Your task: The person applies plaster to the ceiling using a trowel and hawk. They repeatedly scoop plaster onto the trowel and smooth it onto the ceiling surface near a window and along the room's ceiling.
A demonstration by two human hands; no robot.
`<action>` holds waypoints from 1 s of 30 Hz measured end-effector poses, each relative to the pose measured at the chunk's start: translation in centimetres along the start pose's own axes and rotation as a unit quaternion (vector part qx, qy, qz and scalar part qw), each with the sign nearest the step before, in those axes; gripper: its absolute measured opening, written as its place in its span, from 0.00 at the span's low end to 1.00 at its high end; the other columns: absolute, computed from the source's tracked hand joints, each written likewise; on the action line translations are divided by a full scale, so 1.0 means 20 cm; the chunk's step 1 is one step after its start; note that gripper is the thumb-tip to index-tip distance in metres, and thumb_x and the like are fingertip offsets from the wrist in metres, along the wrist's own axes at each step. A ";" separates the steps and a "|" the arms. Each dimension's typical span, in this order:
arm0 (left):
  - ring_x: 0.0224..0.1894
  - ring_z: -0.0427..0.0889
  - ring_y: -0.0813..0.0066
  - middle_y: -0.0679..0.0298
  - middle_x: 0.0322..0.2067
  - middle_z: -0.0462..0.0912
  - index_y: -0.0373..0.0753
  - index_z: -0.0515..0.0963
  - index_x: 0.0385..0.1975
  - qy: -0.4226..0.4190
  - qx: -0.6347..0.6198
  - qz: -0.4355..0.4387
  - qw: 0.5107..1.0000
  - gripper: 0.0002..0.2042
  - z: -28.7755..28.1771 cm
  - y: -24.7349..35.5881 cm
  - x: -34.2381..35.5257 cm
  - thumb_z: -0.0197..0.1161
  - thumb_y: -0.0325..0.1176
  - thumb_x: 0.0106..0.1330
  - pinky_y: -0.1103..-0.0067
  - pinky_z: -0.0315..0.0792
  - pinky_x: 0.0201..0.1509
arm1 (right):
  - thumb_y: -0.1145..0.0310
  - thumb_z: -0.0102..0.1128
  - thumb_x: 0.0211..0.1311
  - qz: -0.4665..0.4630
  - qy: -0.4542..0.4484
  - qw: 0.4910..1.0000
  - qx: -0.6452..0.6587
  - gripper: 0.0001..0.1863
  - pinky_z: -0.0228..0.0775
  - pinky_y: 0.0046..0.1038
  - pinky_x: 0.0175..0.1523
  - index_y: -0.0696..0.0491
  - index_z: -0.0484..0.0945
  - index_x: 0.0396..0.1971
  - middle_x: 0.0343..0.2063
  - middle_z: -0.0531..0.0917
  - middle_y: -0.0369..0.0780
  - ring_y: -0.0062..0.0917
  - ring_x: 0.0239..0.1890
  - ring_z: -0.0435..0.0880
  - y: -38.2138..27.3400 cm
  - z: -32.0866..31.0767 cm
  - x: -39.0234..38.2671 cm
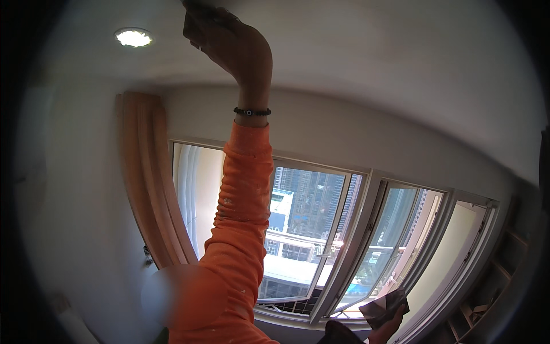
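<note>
My left hand is raised high at the ceiling, its arm in an orange sleeve with pale specks, a dark beaded bracelet around the wrist. The wrist bends to the left and the fingers are closed near the top edge. Something dark may be in them, but the shadow and the frame edge hide what it is. At the lower right, my right hand grips a dark, flat, rectangular plate, held tilted in front of the window.
A lit round ceiling lamp is left of the raised hand. An orange-brown curtain hangs at the left of the windows, where some panes stand open. Wooden shelves line the right side.
</note>
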State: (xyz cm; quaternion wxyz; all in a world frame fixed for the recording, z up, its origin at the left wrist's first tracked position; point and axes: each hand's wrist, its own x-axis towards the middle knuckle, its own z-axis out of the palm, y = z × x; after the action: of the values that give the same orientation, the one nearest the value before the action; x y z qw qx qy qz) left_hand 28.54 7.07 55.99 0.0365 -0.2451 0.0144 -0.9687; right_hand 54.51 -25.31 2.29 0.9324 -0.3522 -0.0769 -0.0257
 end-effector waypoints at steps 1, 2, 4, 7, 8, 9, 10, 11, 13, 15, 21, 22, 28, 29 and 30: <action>0.63 0.66 0.53 0.42 0.67 0.60 0.25 0.52 0.74 -0.008 0.006 0.014 1.000 0.28 0.03 0.07 -0.06 0.46 0.31 0.78 0.62 0.66 0.63 | 0.41 0.52 0.75 -0.014 -0.019 1.000 0.000 0.38 0.70 0.41 0.68 0.54 0.63 0.71 0.65 0.74 0.44 0.39 0.64 0.77 -0.01 -0.04 0.01; 0.64 0.64 0.51 0.42 0.68 0.60 0.26 0.51 0.74 -0.014 -0.003 0.022 1.000 0.29 0.07 0.15 -0.13 0.46 0.31 0.77 0.60 0.65 0.64 | 0.42 0.52 0.75 -0.030 -0.033 0.999 0.004 0.37 0.71 0.41 0.67 0.55 0.63 0.71 0.64 0.74 0.44 0.39 0.63 0.77 -0.01 -0.10 0.03; 0.66 0.60 0.47 0.41 0.69 0.58 0.27 0.49 0.75 -0.023 -0.016 0.044 0.999 0.30 0.14 0.33 -0.25 0.46 0.32 0.77 0.56 0.62 0.66 | 0.42 0.52 0.75 -0.058 -0.024 0.998 0.010 0.36 0.72 0.41 0.66 0.55 0.64 0.69 0.62 0.75 0.44 0.39 0.62 0.78 -0.02 -0.16 0.01; 0.66 0.61 0.43 0.39 0.70 0.57 0.28 0.46 0.76 0.014 -0.052 0.075 0.996 0.33 0.31 0.55 -0.50 0.49 0.29 0.74 0.52 0.58 0.68 | 0.42 0.52 0.75 -0.079 0.029 0.996 0.022 0.35 0.75 0.42 0.64 0.54 0.65 0.68 0.61 0.76 0.43 0.39 0.60 0.80 -0.06 -0.18 -0.04; 0.67 0.61 0.43 0.39 0.71 0.57 0.28 0.46 0.77 -0.004 -0.051 0.056 0.997 0.34 0.35 0.64 -0.57 0.50 0.28 0.73 0.52 0.57 0.68 | 0.42 0.52 0.75 -0.085 0.050 0.995 0.025 0.35 0.75 0.42 0.63 0.54 0.65 0.69 0.61 0.76 0.43 0.40 0.59 0.80 -0.07 -0.22 -0.05; 0.68 0.60 0.42 0.40 0.71 0.56 0.28 0.46 0.77 -0.022 -0.050 0.036 0.998 0.35 0.37 0.74 -0.64 0.51 0.27 0.72 0.51 0.57 0.69 | 0.42 0.52 0.75 -0.091 0.071 0.993 0.026 0.35 0.75 0.43 0.63 0.54 0.65 0.69 0.61 0.76 0.44 0.40 0.59 0.80 -0.07 -0.26 -0.05; 0.68 0.60 0.41 0.40 0.71 0.56 0.28 0.46 0.77 -0.041 -0.048 0.017 0.998 0.36 0.40 0.83 -0.70 0.52 0.26 0.70 0.51 0.56 0.69 | 0.42 0.53 0.75 -0.097 0.091 0.991 0.028 0.35 0.76 0.43 0.63 0.54 0.65 0.69 0.61 0.76 0.44 0.40 0.59 0.80 -0.07 -0.29 -0.05; 0.70 0.59 0.40 0.40 0.72 0.54 0.28 0.46 0.77 -0.056 -0.057 0.021 0.997 0.37 0.45 0.90 -0.78 0.53 0.24 0.68 0.50 0.56 0.69 | 0.42 0.53 0.75 -0.103 0.096 0.989 0.038 0.35 0.76 0.43 0.62 0.53 0.65 0.69 0.61 0.77 0.44 0.40 0.59 0.80 -0.09 -0.32 -0.06; 0.72 0.56 0.39 0.40 0.72 0.54 0.28 0.51 0.76 -0.063 -0.074 0.041 0.994 0.37 0.55 0.99 -0.95 0.55 0.23 0.66 0.51 0.57 0.69 | 0.43 0.53 0.75 -0.109 0.096 0.988 0.053 0.35 0.77 0.44 0.62 0.53 0.65 0.69 0.61 0.77 0.44 0.40 0.59 0.81 -0.12 -0.37 -0.09; 0.72 0.58 0.45 0.47 0.71 0.58 0.28 0.56 0.74 -0.112 -0.088 0.053 0.988 0.34 0.57 1.07 -1.10 0.55 0.22 0.66 0.54 0.57 0.70 | 0.44 0.52 0.76 -0.099 0.115 0.987 0.058 0.33 0.77 0.43 0.62 0.52 0.66 0.69 0.60 0.77 0.44 0.40 0.58 0.81 -0.15 -0.37 -0.11; 0.68 0.70 0.51 0.52 0.65 0.71 0.41 0.61 0.75 -0.341 -0.538 -0.071 0.767 0.34 -0.17 1.19 -1.39 0.49 0.11 0.66 0.62 0.69 0.71 | 0.48 0.52 0.76 -0.016 0.015 0.989 0.146 0.29 0.77 0.40 0.61 0.51 0.68 0.68 0.58 0.79 0.42 0.35 0.57 0.82 -0.26 -0.23 -0.16; 0.72 0.67 0.51 0.51 0.67 0.69 0.40 0.62 0.74 -0.462 -0.593 -0.126 0.648 0.32 -0.44 1.21 -1.44 0.51 0.14 0.69 0.62 0.66 0.75 | 0.49 0.52 0.76 0.002 -0.018 0.985 0.173 0.29 0.78 0.39 0.61 0.51 0.69 0.67 0.58 0.80 0.41 0.34 0.56 0.83 -0.26 -0.21 -0.13; 0.77 0.56 0.48 0.52 0.75 0.57 0.49 0.63 0.74 -0.618 -0.697 -0.142 0.334 0.34 -1.33 1.01 -1.60 0.54 0.15 0.69 0.58 0.57 0.79 | 0.60 0.56 0.70 0.087 -0.199 0.936 0.278 0.29 0.69 0.40 0.68 0.55 0.69 0.67 0.62 0.76 0.44 0.35 0.64 0.77 -0.08 -0.05 -0.16; 0.78 0.55 0.48 0.52 0.75 0.56 0.49 0.64 0.74 -0.637 -0.683 -0.129 0.334 0.32 -1.37 0.95 -1.61 0.54 0.16 0.70 0.58 0.57 0.79 | 0.63 0.58 0.67 0.110 -0.227 0.916 0.312 0.30 0.67 0.41 0.70 0.57 0.68 0.67 0.63 0.75 0.45 0.37 0.66 0.75 -0.06 -0.04 -0.16; 0.78 0.54 0.48 0.53 0.76 0.56 0.50 0.64 0.74 -0.663 -0.658 -0.115 0.337 0.31 -1.39 0.86 -1.60 0.54 0.18 0.71 0.58 0.57 0.80 | 0.61 0.56 0.70 0.036 -0.215 0.974 0.065 0.30 0.68 0.40 0.69 0.56 0.67 0.69 0.64 0.74 0.46 0.38 0.65 0.75 -0.12 0.09 -0.20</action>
State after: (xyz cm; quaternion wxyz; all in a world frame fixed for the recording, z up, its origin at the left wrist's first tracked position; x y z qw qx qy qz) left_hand 44.45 -7.38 15.52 -0.2510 -0.7508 0.5901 -0.1587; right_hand 50.07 -25.99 4.50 0.9150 -0.2911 -0.2646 0.0894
